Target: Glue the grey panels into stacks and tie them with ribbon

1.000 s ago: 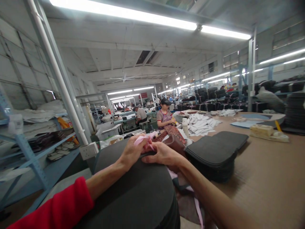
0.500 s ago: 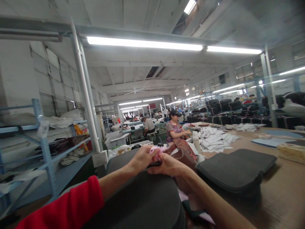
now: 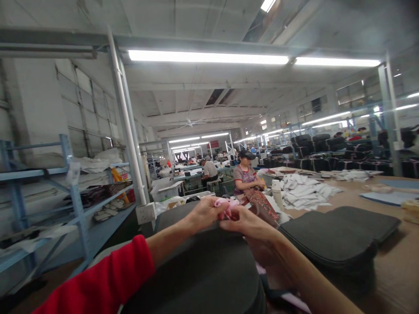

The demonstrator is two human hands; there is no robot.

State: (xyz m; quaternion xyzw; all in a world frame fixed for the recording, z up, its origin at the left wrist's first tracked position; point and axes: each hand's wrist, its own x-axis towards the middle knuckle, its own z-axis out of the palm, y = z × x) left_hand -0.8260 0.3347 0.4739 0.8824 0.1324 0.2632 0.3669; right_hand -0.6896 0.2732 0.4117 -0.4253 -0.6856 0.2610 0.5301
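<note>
My left hand (image 3: 206,213) comes in from the left, out of a red sleeve, and is closed on a crumpled pink piece of cloth (image 3: 225,204). Against it, my right hand (image 3: 247,223) pinches the lower right part of the same cloth, its fingers pressed together. Both hands meet just above the far edge of a stack of dark grey rounded panels (image 3: 199,266). Whether a panel's edge is also caught between the fingers, I cannot tell. More pink material with a dark strap (image 3: 278,293) hangs below my right forearm.
On the brown table (image 3: 393,270) at right lies another stack of dark grey panels (image 3: 334,235). Beyond are a heap of white pieces (image 3: 304,189), a pale bottle (image 3: 277,194) and a seated co-worker (image 3: 245,176). A blue shelf rack (image 3: 77,209) and a socket post (image 3: 146,213) stand left.
The whole view has shifted slightly, so the hands and surroundings appear farther right. Both hands still hold the pink cloth, with my right fingers drawn up closer to it.
</note>
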